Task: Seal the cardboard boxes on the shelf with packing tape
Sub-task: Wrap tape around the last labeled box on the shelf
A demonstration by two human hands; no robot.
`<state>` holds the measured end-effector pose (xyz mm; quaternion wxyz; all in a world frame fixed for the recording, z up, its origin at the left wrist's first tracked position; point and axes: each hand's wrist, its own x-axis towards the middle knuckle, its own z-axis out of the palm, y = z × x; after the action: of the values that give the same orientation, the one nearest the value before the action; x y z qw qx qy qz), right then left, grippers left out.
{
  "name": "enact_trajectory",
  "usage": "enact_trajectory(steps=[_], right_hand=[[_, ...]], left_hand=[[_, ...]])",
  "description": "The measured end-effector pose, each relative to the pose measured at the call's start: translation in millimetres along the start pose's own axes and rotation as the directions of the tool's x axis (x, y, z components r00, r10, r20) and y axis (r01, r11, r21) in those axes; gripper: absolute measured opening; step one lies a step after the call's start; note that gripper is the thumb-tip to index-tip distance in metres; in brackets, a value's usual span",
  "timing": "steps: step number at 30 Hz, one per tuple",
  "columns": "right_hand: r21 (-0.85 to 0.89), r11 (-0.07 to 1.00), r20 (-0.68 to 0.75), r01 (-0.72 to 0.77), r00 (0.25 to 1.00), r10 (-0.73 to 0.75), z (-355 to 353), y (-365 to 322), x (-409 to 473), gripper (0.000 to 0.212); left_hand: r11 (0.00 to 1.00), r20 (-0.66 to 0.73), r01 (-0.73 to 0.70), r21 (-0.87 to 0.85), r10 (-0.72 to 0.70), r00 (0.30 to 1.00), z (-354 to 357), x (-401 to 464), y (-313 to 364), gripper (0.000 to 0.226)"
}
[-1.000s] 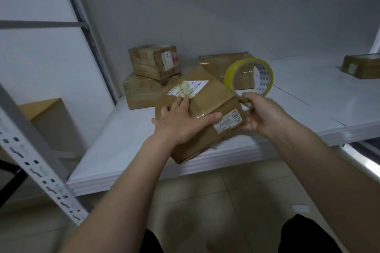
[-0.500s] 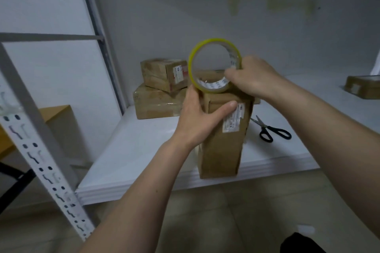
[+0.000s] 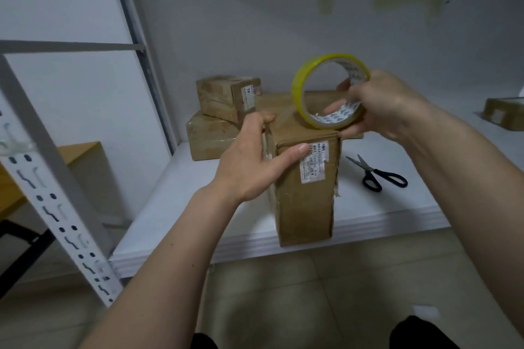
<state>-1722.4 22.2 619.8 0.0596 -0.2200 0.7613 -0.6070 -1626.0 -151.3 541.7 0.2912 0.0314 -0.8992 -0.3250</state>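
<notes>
Tape roll (image 3: 329, 91) is held by the right hand (image 3: 380, 106), fingers curled through its core, resting on the top right of the box (image 3: 306, 178). The box stands on end at the shelf's (image 3: 170, 207) front edge, long axis vertical, gripped at its upper left corner by the left hand (image 3: 249, 161). A tape strip appears stretched leftward from roll to that corner. Scissors (image 3: 377, 174) lie just right of the box.

Dim, flat, cool indoor light; soft shadows under the white shelf board (image 3: 175, 207); wide-angle bending at edges, slight overall softness
</notes>
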Motion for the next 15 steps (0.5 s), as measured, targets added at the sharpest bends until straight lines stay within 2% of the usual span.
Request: enact_trajectory(steps=[6,10,13,15], right_hand=[[0.135,0.991,-0.065,-0.018,0.998,0.027,8.6,14.7,1.8,0.018],[0.124,0.989,-0.019,-0.078,0.997,0.081,17.4,30.2,2.7,0.021],[0.082,0.994,-0.027,-0.065,0.997,0.068,13.6,23.7,5.8,0.011],[0.064,0.996,-0.037,-0.061,0.997,0.063,7.1,17.8,9.5,0.011]], left_hand=[[0.999,-0.002,-0.027,0.040,0.027,1.000,-0.4,-3.8,2.5,0.093],[0.991,0.055,-0.005,0.135,-0.002,0.998,-6.2,0.7,12.6,0.099],[0.968,0.057,-0.046,0.248,0.033,0.998,-9.6,10.8,20.6,0.091],[0.987,0.099,-0.004,0.158,-0.012,0.995,-8.8,13.7,24.1,0.084]])
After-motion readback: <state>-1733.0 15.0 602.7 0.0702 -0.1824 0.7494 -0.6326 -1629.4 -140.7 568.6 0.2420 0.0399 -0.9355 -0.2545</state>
